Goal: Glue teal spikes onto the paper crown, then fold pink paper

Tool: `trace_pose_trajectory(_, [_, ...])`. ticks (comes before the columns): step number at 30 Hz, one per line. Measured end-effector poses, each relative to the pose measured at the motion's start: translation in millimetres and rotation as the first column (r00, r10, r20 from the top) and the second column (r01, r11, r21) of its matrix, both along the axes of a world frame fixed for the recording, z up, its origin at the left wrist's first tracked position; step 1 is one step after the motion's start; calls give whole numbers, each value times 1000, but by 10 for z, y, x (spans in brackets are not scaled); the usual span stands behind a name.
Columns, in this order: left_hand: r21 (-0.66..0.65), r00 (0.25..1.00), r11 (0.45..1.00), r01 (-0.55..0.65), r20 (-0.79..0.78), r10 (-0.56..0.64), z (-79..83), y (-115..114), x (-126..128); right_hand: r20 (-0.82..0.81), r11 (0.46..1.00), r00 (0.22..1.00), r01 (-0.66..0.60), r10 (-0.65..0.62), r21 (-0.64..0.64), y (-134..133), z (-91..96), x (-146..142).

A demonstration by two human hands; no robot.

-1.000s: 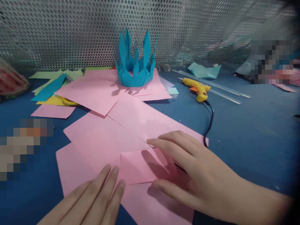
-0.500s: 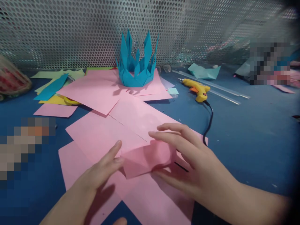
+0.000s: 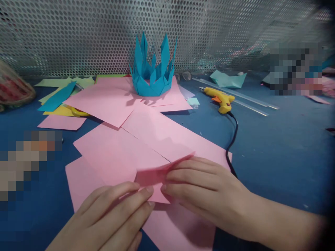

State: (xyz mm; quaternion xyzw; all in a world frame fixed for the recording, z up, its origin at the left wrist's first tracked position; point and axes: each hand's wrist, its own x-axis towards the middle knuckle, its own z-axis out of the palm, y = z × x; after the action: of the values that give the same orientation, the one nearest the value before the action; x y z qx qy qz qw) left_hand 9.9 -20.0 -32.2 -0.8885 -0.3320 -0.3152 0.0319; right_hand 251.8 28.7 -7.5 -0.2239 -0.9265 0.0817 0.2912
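A small folded piece of pink paper (image 3: 153, 178) stands partly opened between my hands, its upper edge rising to the right. My left hand (image 3: 115, 212) grips its lower left side, with the fingertips on the near edge. My right hand (image 3: 201, 184) has its fingers bent onto the right part of the same piece; the thumb is hidden. Beneath both hands lie several overlapping pink paper sheets (image 3: 104, 146).
A blue paper crown (image 3: 152, 87) stands on pink sheets at the back. To its right lies a yellow glue gun (image 3: 221, 99) with a black cord, beside clear glue sticks (image 3: 251, 106). A green folded paper (image 3: 227, 79) and a metal mesh wall (image 3: 99, 38) are behind.
My left hand has turned over and closed onto the paper's near edge. My right hand has lowered, its fingers coming together on the folded piece, which has tilted and shifted.
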Motion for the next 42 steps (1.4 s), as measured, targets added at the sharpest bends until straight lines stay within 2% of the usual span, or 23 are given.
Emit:
trace_pose_trajectory(6, [21,999,999,-50,5,50,-67,4,-8,123,998,990,-62,65,-28,-13,70,29])
trace_pose_trajectory(15, [33,997,996,-80,18,80,-25,-1,-6,147,1000,989,19,-16,-19,-47,115,63])
trace_pose_trajectory(22, [-47,989,998,-35,-148,28,93,69,-33,179,994,982,77,-62,-83,-86,111,71])
trace_pose_trajectory(27, [-147,970,982,-122,-226,87,91,34,-64,169,981,978,145,-123,-129,-81,89,61])
trace_pose_trajectory(30, [-125,969,984,-130,-227,99,98,14,-58,181,979,975,153,-128,-134,-82,75,27])
trace_pose_trajectory(37, [-3,975,995,-101,-201,99,26,6,-25,160,939,971,214,-176,-268,-126,-13,2])
trace_pose_trajectory(42, [-26,977,990,-140,-164,134,-25,8,-3,118,924,961,274,-251,-267,-141,-24,-6])
